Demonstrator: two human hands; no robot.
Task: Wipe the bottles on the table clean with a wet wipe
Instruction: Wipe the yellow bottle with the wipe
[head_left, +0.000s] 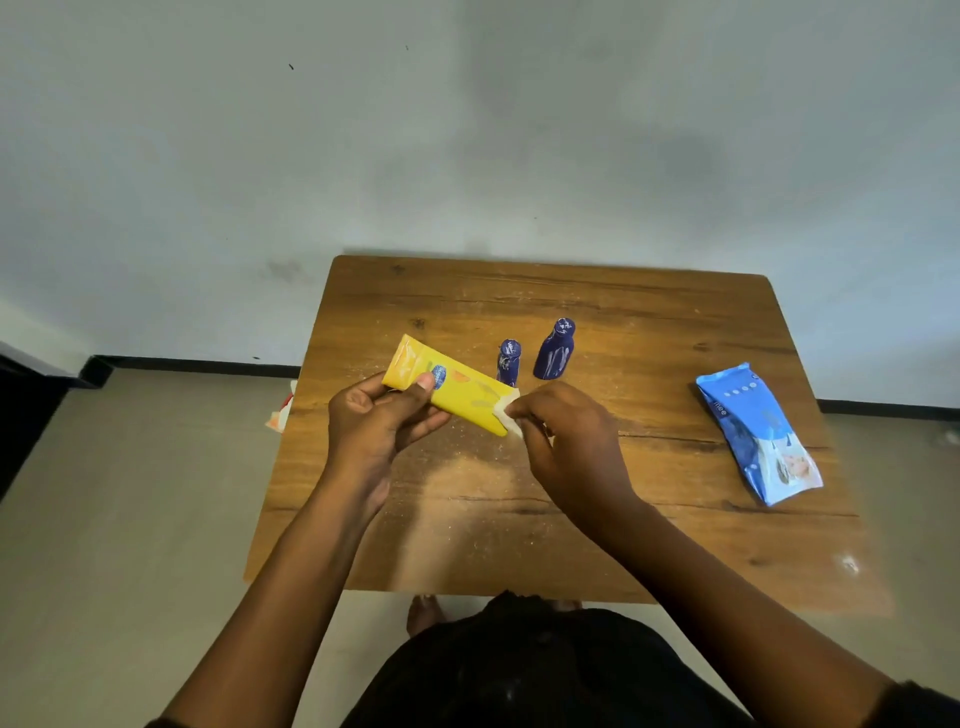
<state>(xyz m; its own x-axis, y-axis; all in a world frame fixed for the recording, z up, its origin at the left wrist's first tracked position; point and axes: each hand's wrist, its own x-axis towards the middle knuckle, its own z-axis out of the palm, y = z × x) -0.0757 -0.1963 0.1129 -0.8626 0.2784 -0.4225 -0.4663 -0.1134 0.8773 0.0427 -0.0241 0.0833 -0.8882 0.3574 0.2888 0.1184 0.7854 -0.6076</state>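
Observation:
My left hand (382, 415) grips a yellow tube-shaped bottle (457, 389), held tilted above the wooden table (649, 332). My right hand (566, 436) pinches a white wet wipe (506, 413) against the tube's lower right end; most of the wipe is hidden under the fingers. Two dark blue bottles stand upright just behind: a small one (509, 362) and a larger one (555, 349).
A blue wet-wipe pack (758, 434) lies on the table's right side. White and orange litter (280, 410) sits on the floor by the table's left edge. A pale wall rises behind the table. My feet show under the near edge.

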